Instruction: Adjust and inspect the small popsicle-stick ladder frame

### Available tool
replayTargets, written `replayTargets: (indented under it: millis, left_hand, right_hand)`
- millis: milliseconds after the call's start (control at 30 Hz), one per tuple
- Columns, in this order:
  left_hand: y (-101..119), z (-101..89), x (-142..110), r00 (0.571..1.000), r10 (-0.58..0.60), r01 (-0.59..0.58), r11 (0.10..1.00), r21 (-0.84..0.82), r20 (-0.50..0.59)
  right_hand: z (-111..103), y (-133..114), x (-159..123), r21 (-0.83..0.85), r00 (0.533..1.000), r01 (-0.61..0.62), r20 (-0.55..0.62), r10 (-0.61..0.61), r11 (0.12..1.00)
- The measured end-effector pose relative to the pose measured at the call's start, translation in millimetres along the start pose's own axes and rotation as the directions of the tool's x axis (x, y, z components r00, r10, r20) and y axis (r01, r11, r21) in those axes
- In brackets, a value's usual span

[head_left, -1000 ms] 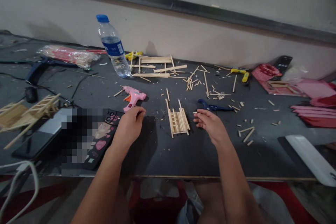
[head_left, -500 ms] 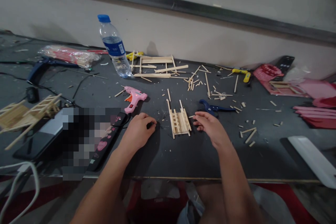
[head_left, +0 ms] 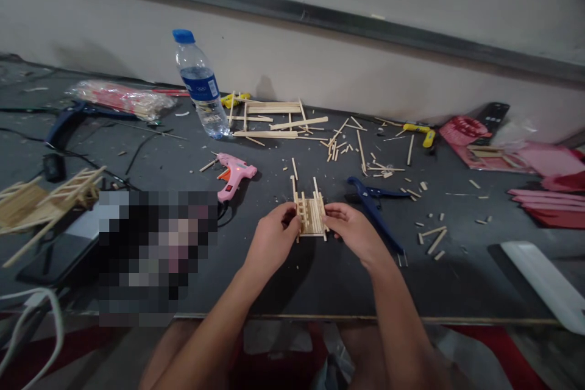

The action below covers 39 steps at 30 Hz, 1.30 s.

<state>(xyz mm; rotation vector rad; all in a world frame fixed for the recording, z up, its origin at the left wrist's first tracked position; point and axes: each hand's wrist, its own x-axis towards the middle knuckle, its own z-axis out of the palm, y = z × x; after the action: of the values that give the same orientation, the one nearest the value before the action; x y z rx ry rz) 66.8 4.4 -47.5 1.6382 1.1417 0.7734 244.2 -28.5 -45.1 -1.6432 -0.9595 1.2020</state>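
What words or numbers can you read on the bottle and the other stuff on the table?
None can be read.
Water bottle: blue label, print too small and blurred.
Red packet: print blurred.
Pink glue gun: no writing visible.
Stick frame held by both hands: no writing.

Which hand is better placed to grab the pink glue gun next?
Left, probably. The left hand grips the left edge of the small stick frame, and the pink glue gun lies just beyond it on that side. The right hand would have to cross over the frame.
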Motion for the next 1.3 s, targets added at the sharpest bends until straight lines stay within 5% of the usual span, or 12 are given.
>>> replayTargets:
  millis: [300, 733, 833, 1000, 1300]
  left_hand:
    - [-6, -0.8, 13, 0.968, -0.240, 0.197, 0.910, -0.364, -0.076]
    - [11, -14.1, 7, 0.967, -0.188, 0.255, 0.698, -0.669, 0.172]
    - [15, -20.6, 5, 0.961, -0.163, 0.275, 0.675, -0.685, 0.225]
    - [21, -26.8, 2, 0.960, -0.147, 0.273, 0.683, -0.678, 0.238]
    - [26, -32.0, -3, 0.992, -0.100, 0.124, 0.848, -0.516, 0.073]
  right_hand:
    - [7, -5, 0, 0.090, 0.999, 0.047, -0.024, -0.045, 0.995]
    - [15, -20, -13, 0.357, 0.999, 0.031, -0.003, -0.032, 0.934]
    - [14, -24, -16, 0.439, 0.989, -0.032, 0.141, -0.034, 0.898]
    - [13, -26, -20, 0.499, 0.923, -0.164, 0.382, -0.047, 0.851]
    - [20, -25, -23, 0.611, 0.904, -0.213, 0.420, -0.084, 0.762]
